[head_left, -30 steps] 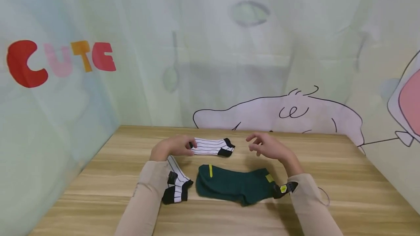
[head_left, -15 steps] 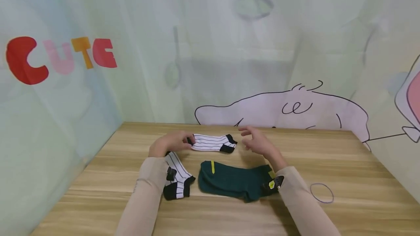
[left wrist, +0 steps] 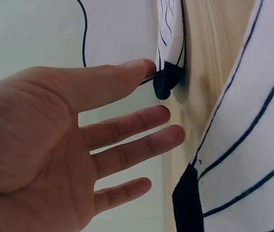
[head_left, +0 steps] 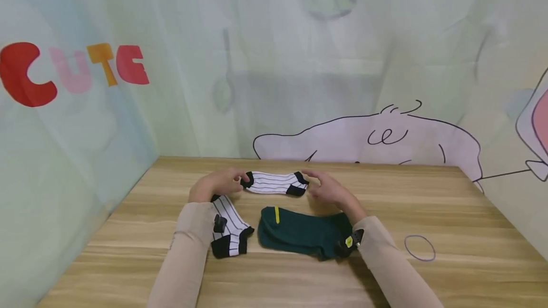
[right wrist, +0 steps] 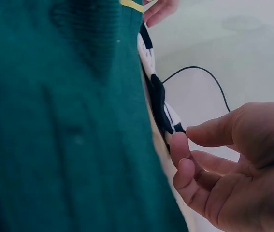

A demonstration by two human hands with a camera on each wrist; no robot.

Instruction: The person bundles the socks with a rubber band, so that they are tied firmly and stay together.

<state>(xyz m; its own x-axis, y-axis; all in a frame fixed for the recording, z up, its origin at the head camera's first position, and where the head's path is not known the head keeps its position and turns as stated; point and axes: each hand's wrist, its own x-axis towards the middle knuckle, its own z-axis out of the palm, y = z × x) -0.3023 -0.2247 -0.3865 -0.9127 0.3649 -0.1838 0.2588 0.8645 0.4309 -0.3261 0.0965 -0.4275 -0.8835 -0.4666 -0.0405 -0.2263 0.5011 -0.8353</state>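
A white ankle sock [head_left: 270,183] with dark stripes and black ends lies flat across the far part of the table. My left hand [head_left: 217,182] is at its left end, thumb tip right by the black tip and the other fingers spread and nearly straight. At the opposite end, my right hand [head_left: 333,191] has its fingers loosely bent and its thumb and forefinger on either side of the black tip. A second striped sock [head_left: 231,215] lies below my left wrist, partly covered by the wrist camera. Dark green socks [head_left: 295,230] with yellow marks lie nearer me, under my right wrist.
A thin ring outline [head_left: 420,248] is on the wood-grain table [head_left: 466,232] to the right of my right sleeve. A printed curtain [head_left: 274,75] rises along the back edge and both sides.
My right hand has moved left and down to the far striped sock's right end. My left hand has shifted slightly left, showing more of the sock's left end. The socks stay in place.
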